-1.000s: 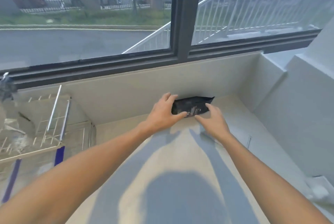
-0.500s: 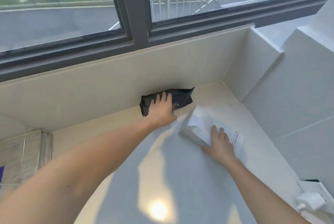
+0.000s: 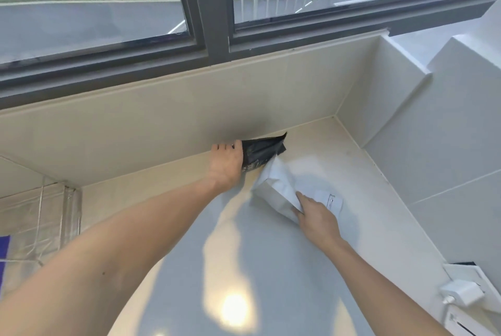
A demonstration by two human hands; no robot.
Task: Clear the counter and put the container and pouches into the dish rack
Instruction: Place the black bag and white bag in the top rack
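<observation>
A black pouch (image 3: 264, 152) is at the back of the pale counter (image 3: 271, 268), against the tiled wall. My left hand (image 3: 226, 166) grips its left end and lifts it off the counter. A white pouch (image 3: 276, 185) lies just in front of it, tilted, its far end raised toward the black one. My right hand (image 3: 315, 216) holds the white pouch's near end, fingers curled on it. At the far left edge the dish rack (image 3: 38, 216) shows as thin wire and clear walls.
A small white paper label (image 3: 332, 201) lies on the counter beside my right hand. A white device with a nozzle (image 3: 461, 291) sits at the right edge. Tiled walls close the back and right; a window runs above.
My left hand has closed around the black pouch's left end and raised it. My right hand has gripped the white pouch and tipped it up. The view has moved closer.
</observation>
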